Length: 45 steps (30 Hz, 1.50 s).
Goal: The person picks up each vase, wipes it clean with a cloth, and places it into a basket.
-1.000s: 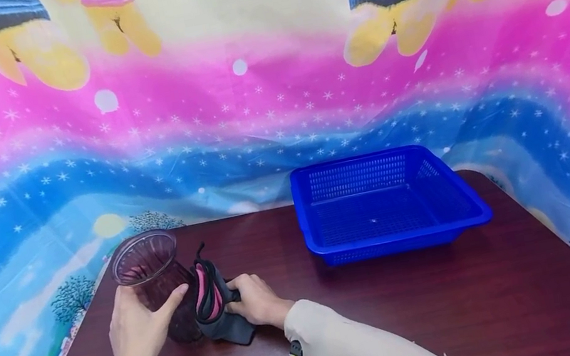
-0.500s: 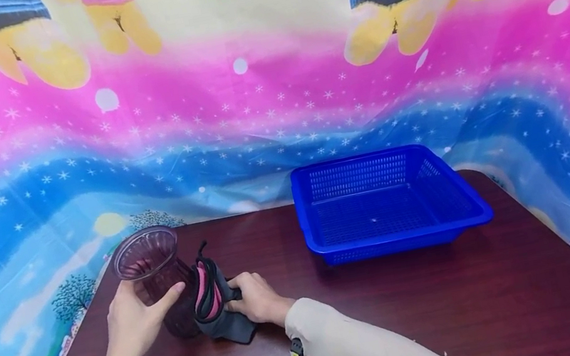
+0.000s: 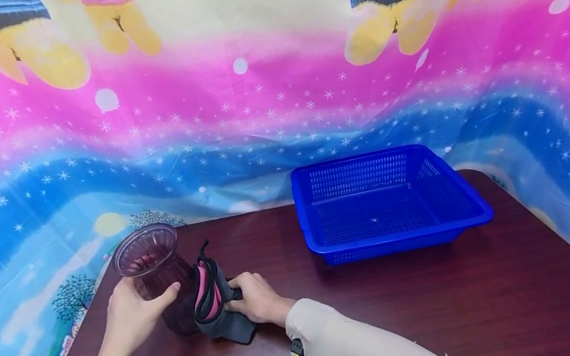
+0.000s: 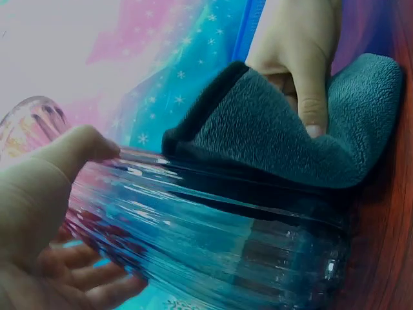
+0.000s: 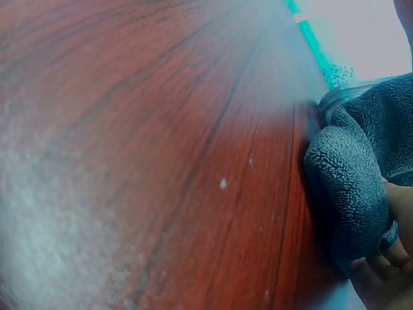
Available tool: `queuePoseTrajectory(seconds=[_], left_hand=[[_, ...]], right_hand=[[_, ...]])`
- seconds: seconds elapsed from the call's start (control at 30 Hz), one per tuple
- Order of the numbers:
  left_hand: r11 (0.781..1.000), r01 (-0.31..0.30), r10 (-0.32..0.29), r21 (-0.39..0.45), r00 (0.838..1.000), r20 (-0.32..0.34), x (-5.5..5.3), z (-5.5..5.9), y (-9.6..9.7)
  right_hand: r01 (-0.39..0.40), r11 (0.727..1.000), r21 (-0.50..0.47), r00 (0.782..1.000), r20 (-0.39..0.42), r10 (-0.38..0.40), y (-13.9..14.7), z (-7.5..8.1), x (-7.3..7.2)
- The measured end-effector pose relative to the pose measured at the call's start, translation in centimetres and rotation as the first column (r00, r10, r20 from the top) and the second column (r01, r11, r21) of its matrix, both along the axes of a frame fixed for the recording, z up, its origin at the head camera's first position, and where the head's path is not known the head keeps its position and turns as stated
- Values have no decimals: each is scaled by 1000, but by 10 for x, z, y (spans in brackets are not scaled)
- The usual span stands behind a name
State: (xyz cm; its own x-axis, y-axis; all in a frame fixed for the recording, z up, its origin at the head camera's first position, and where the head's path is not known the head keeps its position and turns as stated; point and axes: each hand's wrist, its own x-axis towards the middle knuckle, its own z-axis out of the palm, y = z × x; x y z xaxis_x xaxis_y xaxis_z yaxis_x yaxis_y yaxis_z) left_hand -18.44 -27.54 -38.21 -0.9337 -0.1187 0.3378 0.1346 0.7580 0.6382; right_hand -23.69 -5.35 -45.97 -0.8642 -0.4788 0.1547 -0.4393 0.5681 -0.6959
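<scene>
Vase (image 3: 167, 272) sits at eight o'clock on the bench (image 3: 401, 316), left hand (image 3: 130, 313) holding it, right hand (image 3: 256, 297) gripping cloth (image 3: 224, 322) at its four-o'clock side; pushing cloth could tip it if left hand slackens.

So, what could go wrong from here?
The vase might slip or twist: the left hand holds it just below the flared rim, and its ribbed wall looks slick.

It might also tip if the right hand pushes hard, since the grey cloth it grips seems to lie against the vase's lower side.
</scene>
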Motion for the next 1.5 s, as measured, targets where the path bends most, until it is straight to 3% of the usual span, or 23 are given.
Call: queuePoseTrajectory(seconds=[0.17, 0.3, 0.57, 0.8, 1.2, 1.5], left_hand=[[992, 88, -88, 85, 996, -7, -3, -3, -5], [989, 100, -100, 112, 995, -2, -3, -4, -5], [995, 62, -62, 76, 998, -4, -2, -7, -5], [1000, -1, 0, -31, 999, -32, -4, -9, -5], [998, 3, -6, -64, 999, -36, -4, -10, -5], [998, 8, -12, -68, 999, -52, -5, -9, -5]], right_hand=[[-7, 1000, -7, 1000, -7, 7, -1, -1, -1], [-9, 1000, -10, 1000, -5, 9, -1, -1, -2], [11, 1000, -13, 1000, 9, -10, -1, -3, 1], [45, 998, -40, 999, 20, -44, -4, -1, 5], [54, 992, -117, 998, 21, -52, -7, 1, 11], [60, 983, -174, 998, 6, -60, -10, 19, 8]])
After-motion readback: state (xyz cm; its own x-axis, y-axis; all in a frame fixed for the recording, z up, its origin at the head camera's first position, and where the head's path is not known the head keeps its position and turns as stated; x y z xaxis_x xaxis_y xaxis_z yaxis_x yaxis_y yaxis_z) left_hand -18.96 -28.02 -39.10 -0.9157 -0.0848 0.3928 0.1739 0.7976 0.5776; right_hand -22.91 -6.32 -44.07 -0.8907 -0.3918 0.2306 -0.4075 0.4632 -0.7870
